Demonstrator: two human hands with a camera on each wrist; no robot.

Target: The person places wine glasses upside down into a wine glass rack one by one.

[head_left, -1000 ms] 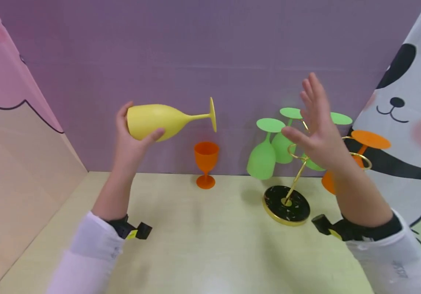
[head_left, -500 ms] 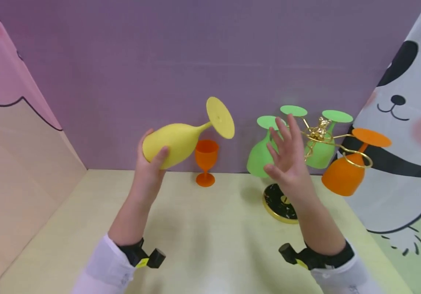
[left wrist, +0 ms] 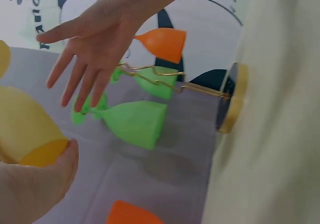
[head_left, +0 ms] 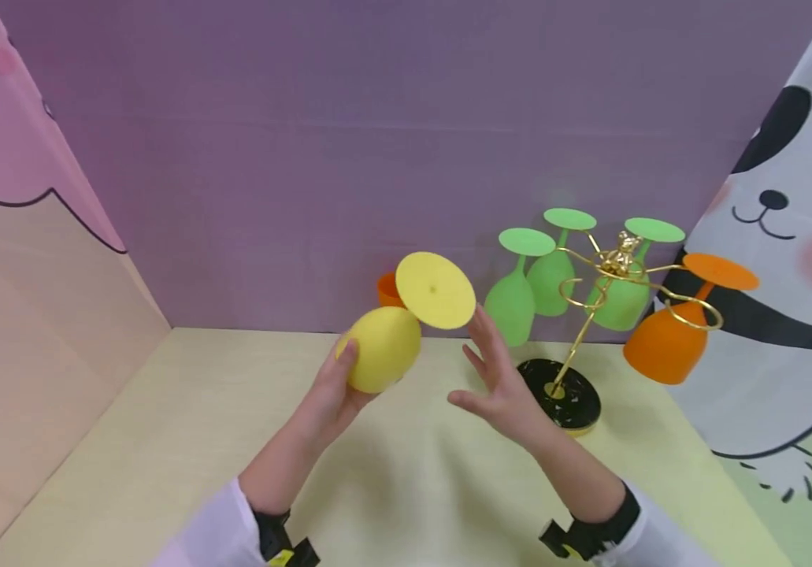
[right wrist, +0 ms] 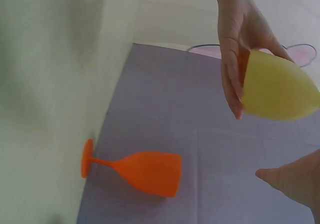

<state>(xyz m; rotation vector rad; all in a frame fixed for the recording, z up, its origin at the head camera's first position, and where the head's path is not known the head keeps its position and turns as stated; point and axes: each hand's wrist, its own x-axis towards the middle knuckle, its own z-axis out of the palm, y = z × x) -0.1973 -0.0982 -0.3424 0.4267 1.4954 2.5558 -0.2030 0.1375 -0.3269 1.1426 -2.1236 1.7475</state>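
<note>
A yellow wine glass (head_left: pixel 383 350) is gripped round its bowl by my left hand (head_left: pixel 331 390). It is tilted, its round foot (head_left: pixel 436 290) pointing up and to the right. My right hand (head_left: pixel 501 390) is spread with straight fingers beside that foot; the fingertips come close to its edge, and I cannot tell whether they touch. In the left wrist view the right palm (left wrist: pixel 107 26) faces the yellow glass with nothing in it. Behind the yellow glass an orange goblet (right wrist: pixel 150 174) stands upright on the table, mostly hidden in the head view.
At the right stands a gold rack (head_left: pixel 579 339) on a round black base (head_left: pixel 565 398). Several green glasses (head_left: pixel 510 307) and an orange glass (head_left: pixel 666 346) hang upside down from its loops. A purple backdrop (head_left: pixel 271 197) rises behind the pale table (head_left: pixel 186 409).
My left hand has carried the yellow glass right and down, turning its foot toward me. The right hand has moved left and down, away from the rack, to the glass's foot.
</note>
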